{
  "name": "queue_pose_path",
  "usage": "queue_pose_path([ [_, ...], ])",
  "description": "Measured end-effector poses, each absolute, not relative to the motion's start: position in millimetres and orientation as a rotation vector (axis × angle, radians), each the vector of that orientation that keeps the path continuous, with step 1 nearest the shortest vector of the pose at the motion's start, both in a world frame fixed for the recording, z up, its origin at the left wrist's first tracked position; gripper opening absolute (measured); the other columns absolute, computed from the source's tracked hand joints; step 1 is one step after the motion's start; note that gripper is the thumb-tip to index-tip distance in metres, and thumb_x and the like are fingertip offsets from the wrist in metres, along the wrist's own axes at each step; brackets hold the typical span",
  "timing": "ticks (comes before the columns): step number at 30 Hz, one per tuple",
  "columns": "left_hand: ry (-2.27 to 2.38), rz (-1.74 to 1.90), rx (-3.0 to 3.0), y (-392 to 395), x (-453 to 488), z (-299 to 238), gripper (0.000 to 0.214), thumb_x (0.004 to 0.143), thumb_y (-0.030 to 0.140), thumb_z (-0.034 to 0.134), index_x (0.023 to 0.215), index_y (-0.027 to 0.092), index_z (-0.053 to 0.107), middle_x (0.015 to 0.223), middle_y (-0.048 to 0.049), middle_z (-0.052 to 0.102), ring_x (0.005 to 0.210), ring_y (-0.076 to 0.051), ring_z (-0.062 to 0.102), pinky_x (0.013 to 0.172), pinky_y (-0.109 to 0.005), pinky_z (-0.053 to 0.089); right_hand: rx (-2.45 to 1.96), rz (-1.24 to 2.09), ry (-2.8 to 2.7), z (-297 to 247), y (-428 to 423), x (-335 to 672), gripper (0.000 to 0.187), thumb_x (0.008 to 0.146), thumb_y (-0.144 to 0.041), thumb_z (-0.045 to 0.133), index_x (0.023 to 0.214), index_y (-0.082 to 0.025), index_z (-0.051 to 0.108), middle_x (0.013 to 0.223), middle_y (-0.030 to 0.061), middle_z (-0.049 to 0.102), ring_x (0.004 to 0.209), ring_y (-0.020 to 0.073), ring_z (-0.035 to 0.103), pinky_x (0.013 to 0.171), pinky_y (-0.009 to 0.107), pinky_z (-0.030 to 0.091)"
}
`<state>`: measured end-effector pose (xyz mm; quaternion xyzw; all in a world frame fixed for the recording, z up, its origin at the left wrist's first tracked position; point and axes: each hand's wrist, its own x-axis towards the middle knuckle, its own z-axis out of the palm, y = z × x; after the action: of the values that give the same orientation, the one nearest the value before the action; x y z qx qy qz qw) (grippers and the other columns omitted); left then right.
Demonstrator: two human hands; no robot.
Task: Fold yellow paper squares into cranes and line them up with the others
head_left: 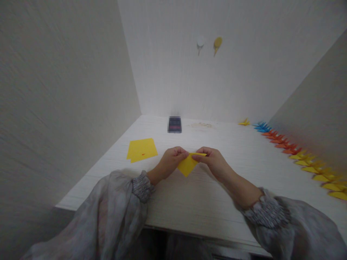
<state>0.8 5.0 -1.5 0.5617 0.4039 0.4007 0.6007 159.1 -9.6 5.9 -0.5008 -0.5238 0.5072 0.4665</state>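
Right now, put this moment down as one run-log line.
left hand: gripping folded paper | right hand: gripping same paper | left side: yellow sheets | right side: folded figures

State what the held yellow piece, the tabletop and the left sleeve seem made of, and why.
Yellow piece: probably matte paper; thin, with straight edges and a pointed corner.
Tabletop: perhaps painted wood or laminate, dull; white with grain-like lines.
Left sleeve: apparently soft, matte fabric; it drapes in folds, gathered at the cuff.

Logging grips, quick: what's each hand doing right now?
Left hand: closed, holding the folded yellow paper.
Right hand: closed, holding the same paper.
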Motion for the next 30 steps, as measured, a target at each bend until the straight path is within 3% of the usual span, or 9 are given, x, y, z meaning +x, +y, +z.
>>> queue_pose_path([
  [30, 0.872, 0.960, 1.238, 7.0, -0.2, -5.4, 0.025, 0.066, 0.036, 0.061, 0.070, 0.013, 0.052, 0.062, 0.0007, 0.056, 0.052, -0.007, 0.049, 0.049, -0.020, 0.036, -1.172, 1.215, -1.251, 1.6, -10.6, 155.8, 0.022, 0.055, -0.026, 0.071, 0.061, -0.017, 0.052, 0.055, -0.0036, 0.054, 0.050, 0.0083, 0.046, 0.051, 0.023, 0.034],
])
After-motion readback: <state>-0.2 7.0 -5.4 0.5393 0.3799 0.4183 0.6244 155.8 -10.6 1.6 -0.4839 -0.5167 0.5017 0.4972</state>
